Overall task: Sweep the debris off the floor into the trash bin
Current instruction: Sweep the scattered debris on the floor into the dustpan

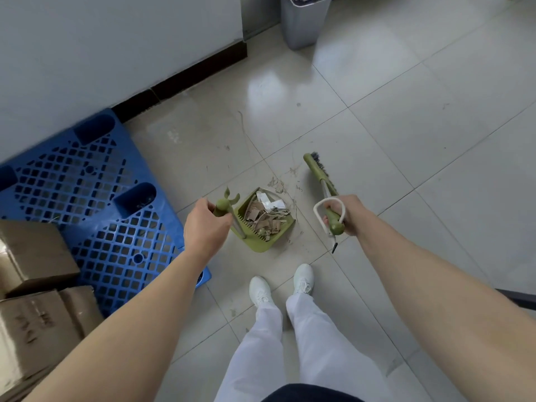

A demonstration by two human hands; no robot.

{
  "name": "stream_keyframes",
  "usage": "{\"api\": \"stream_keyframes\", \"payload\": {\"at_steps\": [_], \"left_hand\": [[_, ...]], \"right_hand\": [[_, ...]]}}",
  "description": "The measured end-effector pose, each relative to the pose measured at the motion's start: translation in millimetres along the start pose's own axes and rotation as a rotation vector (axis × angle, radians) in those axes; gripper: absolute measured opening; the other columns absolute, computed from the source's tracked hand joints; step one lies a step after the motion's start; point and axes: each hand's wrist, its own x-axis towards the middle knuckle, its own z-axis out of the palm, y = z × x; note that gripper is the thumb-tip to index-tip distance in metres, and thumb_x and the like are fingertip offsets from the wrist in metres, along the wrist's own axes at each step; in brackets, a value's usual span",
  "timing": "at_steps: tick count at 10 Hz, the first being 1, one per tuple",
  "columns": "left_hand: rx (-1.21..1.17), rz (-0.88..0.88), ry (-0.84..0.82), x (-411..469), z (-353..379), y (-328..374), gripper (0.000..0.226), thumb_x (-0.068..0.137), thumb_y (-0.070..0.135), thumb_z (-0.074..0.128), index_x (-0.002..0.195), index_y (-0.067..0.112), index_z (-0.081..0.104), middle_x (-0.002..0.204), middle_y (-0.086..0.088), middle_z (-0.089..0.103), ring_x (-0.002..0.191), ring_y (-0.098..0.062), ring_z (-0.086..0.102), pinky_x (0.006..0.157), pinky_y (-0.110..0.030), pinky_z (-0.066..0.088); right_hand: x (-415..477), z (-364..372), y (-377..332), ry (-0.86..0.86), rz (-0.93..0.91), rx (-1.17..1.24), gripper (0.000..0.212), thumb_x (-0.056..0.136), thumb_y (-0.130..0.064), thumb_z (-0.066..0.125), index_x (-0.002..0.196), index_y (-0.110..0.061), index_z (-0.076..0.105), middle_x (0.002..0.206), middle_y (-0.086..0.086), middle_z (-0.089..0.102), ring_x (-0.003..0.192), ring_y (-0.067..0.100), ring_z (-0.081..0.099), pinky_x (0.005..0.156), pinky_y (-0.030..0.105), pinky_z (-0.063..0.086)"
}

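Debris (pixel 265 216) fills the green dustpan (pixel 262 224); left hand (pixel 206 227) grips its handle, right hand (pixel 346 214) grips the broom (pixel 320 177). Trash bin (pixel 304 21) stands far.

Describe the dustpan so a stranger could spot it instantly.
Find the big blue pallet on the left. Just right of it, ahead of the white shoes, sits the dustpan, its handle held by the left hand. Unlike the green broom nearby, it is an open tray holding cardboard scraps.

Pale tiled floor (pixel 406 140) under blue pallet (pixel 95 192), grey trash bin (pixel 301 27), dust streaks (pixel 277 185)
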Motion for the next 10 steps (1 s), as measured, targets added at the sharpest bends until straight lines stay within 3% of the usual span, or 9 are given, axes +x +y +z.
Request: {"api": "stream_keyframes", "payload": {"at_steps": [1,2,4,5,6,7,8,9,10], "left_hand": [[-0.001,-0.009,0.025,1,6,3,0.020,0.084,0.023,0.063,0.084,0.012,0.046,0.069,0.002,0.046,0.061,-0.014,0.040,0.056,-0.031,0.035],[-0.002,-0.013,0.042,4,9,9,0.020,0.084,0.023,0.062,0.084,0.012,0.045,0.069,0.003,0.045,0.060,-0.013,0.039,0.054,-0.031,0.033],[-0.007,-0.022,0.033,2,14,16,0.019,0.083,0.022,0.061,0.082,0.013,0.045,0.069,0.002,0.047,0.059,-0.015,0.041,0.051,-0.031,0.032],[-0.011,-0.023,0.034,1,14,18,0.018,0.082,0.022,0.062,0.083,0.012,0.046,0.069,0.001,0.048,0.060,-0.015,0.041,0.052,-0.031,0.033],[-0.026,-0.038,0.041,0,14,16,0.019,0.082,0.021,0.062,0.083,0.012,0.046,0.069,0.001,0.047,0.059,-0.015,0.041,0.053,-0.030,0.033],[-0.015,-0.049,0.041,-2,16,14,0.019,0.082,0.020,0.062,0.084,0.011,0.045,0.069,0.001,0.046,0.059,-0.015,0.040,0.053,-0.030,0.033],[-0.008,-0.064,0.034,-3,21,13,0.018,0.082,0.020,0.061,0.086,0.011,0.046,0.069,0.002,0.047,0.060,-0.014,0.041,0.053,-0.030,0.033],[-0.010,-0.082,0.031,-4,25,10,0.017,0.083,0.022,0.060,0.090,0.012,0.048,0.072,0.003,0.049,0.063,-0.015,0.044,0.058,-0.032,0.038],[-0.027,-0.088,0.034,-5,27,12,0.017,0.084,0.021,0.060,0.092,0.012,0.048,0.073,0.003,0.049,0.063,-0.014,0.045,0.059,-0.032,0.039]], "right_hand": [[4,16,9,-0.068,0.026,-0.214,0.009,0.089,0.003,0.049,0.084,-0.003,0.053,0.066,0.014,0.050,0.055,0.023,0.048,0.054,0.029,0.039],[-12,24,33,-0.175,0.032,-0.412,0.015,0.083,0.009,0.044,0.074,-0.002,0.051,0.058,0.014,0.047,0.054,0.023,0.048,0.055,0.031,0.040],[-50,-28,32,-0.193,0.047,-0.436,0.021,0.086,0.002,0.052,0.067,-0.006,0.050,0.060,0.013,0.050,0.023,0.013,0.047,0.032,0.015,0.040],[-59,-44,21,-0.171,0.011,-0.394,0.024,0.085,0.005,0.052,0.062,0.000,0.051,0.046,0.014,0.051,0.022,0.016,0.044,0.029,0.014,0.035],[-48,-39,8,-0.125,-0.035,-0.467,0.023,0.085,0.004,0.054,0.065,-0.004,0.051,0.029,0.004,0.050,0.021,0.013,0.047,0.029,0.014,0.037],[-26,-19,-9,-0.094,-0.091,-0.512,0.011,0.082,0.003,0.054,0.071,0.003,0.057,0.048,0.017,0.055,0.028,0.020,0.052,0.038,0.020,0.040],[-4,1,-10,-0.102,-0.151,-0.691,0.013,0.089,-0.008,0.052,0.094,-0.012,0.064,0.083,0.007,0.068,0.063,0.013,0.069,0.056,0.020,0.044],[-5,15,12,-0.154,-0.066,-0.505,0.011,0.090,-0.008,0.053,0.083,-0.017,0.053,0.058,-0.002,0.066,0.044,0.008,0.060,0.062,0.026,0.053],[-19,8,32,-0.209,0.016,-0.550,0.017,0.086,-0.007,0.055,0.073,-0.016,0.049,0.029,-0.005,0.050,0.038,0.013,0.052,0.046,0.018,0.048]]}}
